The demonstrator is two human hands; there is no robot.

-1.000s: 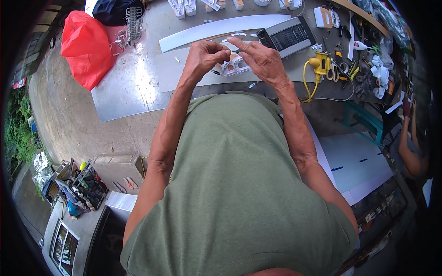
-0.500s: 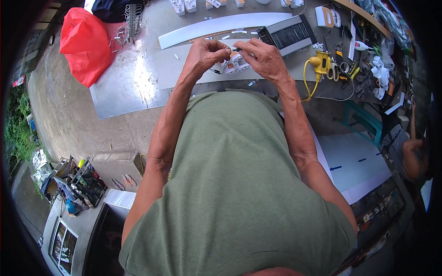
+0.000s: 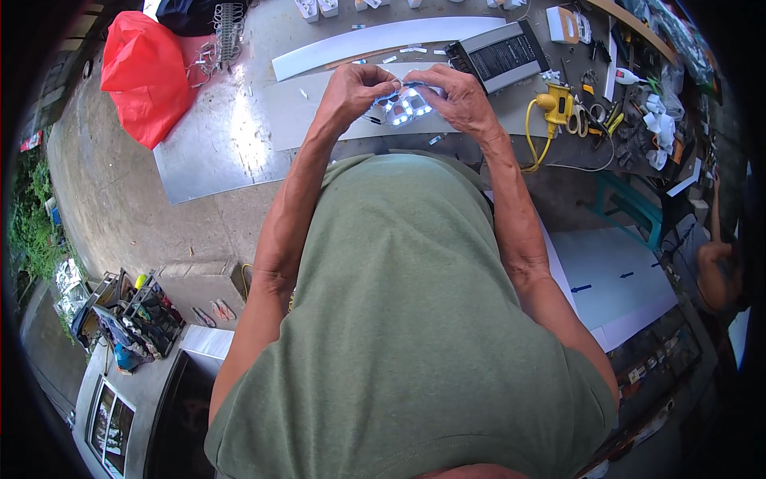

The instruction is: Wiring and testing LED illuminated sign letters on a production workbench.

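Note:
Above the worktable my left hand (image 3: 353, 92) is closed in a pinch on a thin wire, the thumb and forefinger meeting near its end. Facing it, my right hand (image 3: 459, 97) pinches a dark lead, whose tip is partly hidden by the fingers. The two fingertips almost touch. Just below them lies a small white shaped piece with LED modules (image 3: 411, 108), which glow bright white. A short dark wire end (image 3: 372, 120) sticks out at its left. Right behind my right hand sits a grey and black power supply (image 3: 507, 60).
A long curved white strip (image 3: 383, 44) lies behind my hands. A yellow socket block with cord (image 3: 558, 110), scissors (image 3: 576, 120) and scraps crowd the right. At the left are a red bag (image 3: 144, 80) and the metal sheet's edge (image 3: 215, 191). Another person (image 3: 714, 267) is at far right.
The LED modules, dark half a second ago, are now lit. My fingertips stay close together, with the right hand shifted slightly.

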